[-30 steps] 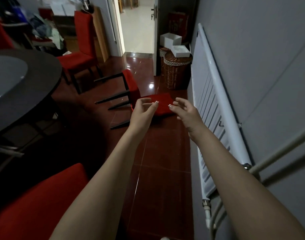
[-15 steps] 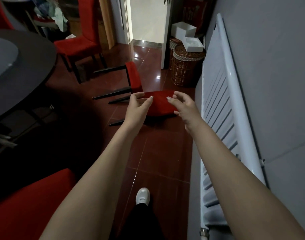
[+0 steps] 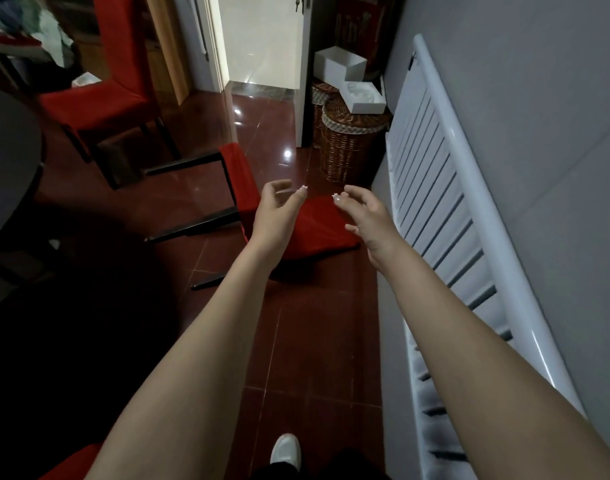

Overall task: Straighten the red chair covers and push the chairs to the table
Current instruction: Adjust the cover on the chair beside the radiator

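Note:
A chair with a red cover (image 3: 319,226) lies tipped over on the dark red tiled floor, its black legs pointing left and its back flat on the tiles. My left hand (image 3: 274,216) and my right hand (image 3: 364,218) reach out above the fallen chair's back, fingers loosely spread, holding nothing and not touching it. A second red-covered chair (image 3: 106,98) stands upright at the far left, beside the dark round table (image 3: 9,161). The corner of a third red seat (image 3: 71,462) shows at the bottom left.
A white radiator (image 3: 445,216) runs along the grey wall on the right. Wicker baskets (image 3: 352,147) with white boxes (image 3: 364,97) on top stand beyond the fallen chair, next to an open doorway (image 3: 258,43). My white shoe (image 3: 286,450) is on the tiles below.
I have stepped closer to the fallen chair; it now appears larger and nearer. Both hands stay held out above its back, slightly farther apart.

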Demonstrator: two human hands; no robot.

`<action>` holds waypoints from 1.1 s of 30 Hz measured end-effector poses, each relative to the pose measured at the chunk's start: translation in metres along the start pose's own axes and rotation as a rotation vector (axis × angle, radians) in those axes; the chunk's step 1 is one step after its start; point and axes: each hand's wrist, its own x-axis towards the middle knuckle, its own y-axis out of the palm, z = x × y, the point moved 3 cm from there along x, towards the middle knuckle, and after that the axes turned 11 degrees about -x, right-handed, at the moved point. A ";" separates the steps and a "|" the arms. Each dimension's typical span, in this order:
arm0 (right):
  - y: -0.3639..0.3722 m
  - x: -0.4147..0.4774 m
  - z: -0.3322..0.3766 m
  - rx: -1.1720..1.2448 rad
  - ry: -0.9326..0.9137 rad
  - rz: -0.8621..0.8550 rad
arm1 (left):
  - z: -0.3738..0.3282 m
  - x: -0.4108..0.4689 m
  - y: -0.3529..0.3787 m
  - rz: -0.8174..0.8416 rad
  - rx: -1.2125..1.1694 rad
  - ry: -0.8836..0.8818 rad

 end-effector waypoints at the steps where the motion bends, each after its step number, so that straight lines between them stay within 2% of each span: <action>1: 0.001 0.014 0.001 -0.001 0.003 -0.006 | 0.000 0.013 0.000 0.006 -0.002 0.000; 14: 0.006 0.159 -0.011 0.022 0.046 0.039 | 0.023 0.138 0.019 -0.019 -0.032 -0.024; 24: -0.023 0.295 -0.049 0.022 0.133 0.077 | 0.071 0.257 0.068 -0.103 0.028 -0.127; 33: -0.011 0.365 -0.078 0.026 0.213 0.138 | 0.104 0.315 0.068 -0.152 0.034 -0.222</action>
